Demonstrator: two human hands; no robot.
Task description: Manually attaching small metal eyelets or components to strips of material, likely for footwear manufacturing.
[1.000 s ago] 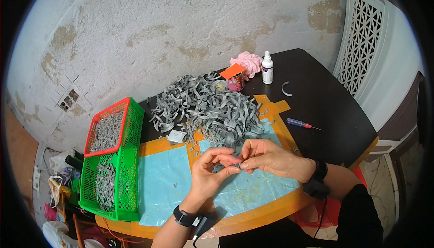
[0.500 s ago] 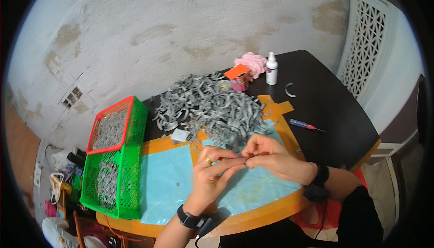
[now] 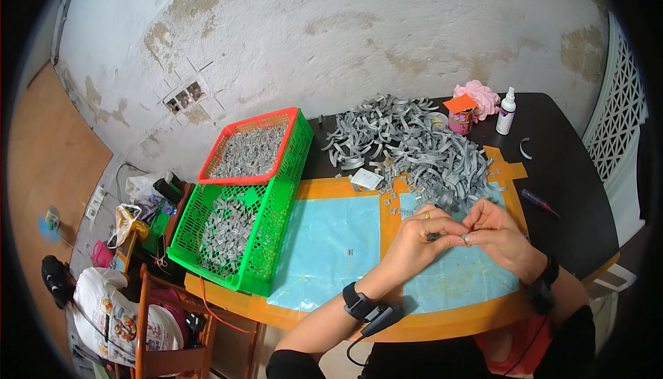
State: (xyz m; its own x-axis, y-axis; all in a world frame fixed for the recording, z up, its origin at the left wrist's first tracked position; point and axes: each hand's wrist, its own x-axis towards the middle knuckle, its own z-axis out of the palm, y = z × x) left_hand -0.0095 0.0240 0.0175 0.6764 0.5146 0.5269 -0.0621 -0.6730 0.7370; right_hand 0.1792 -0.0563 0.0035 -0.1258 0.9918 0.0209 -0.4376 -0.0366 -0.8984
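My left hand and my right hand meet fingertip to fingertip above a light blue sheet. Both are closed in a pinch on a small grey piece, mostly hidden by the fingers. Dark grey shows under the left fingers too; its shape I cannot make out. Just beyond the hands lies a heap of curved grey strips, with small grey bits along its near left edge. One small grey piece lies alone on the sheet, left of my left forearm.
At left a green basket holds small grey pieces, with a red-rimmed basket of more on its far end. Farther back stand a white spray bottle, a tin and pink cloth. A screwdriver lies right. A person sits lower left.
The view has swung left, so the table appears farther right and a seated person has come into view. My hands stay pinched together, with the fingers slightly shifted.
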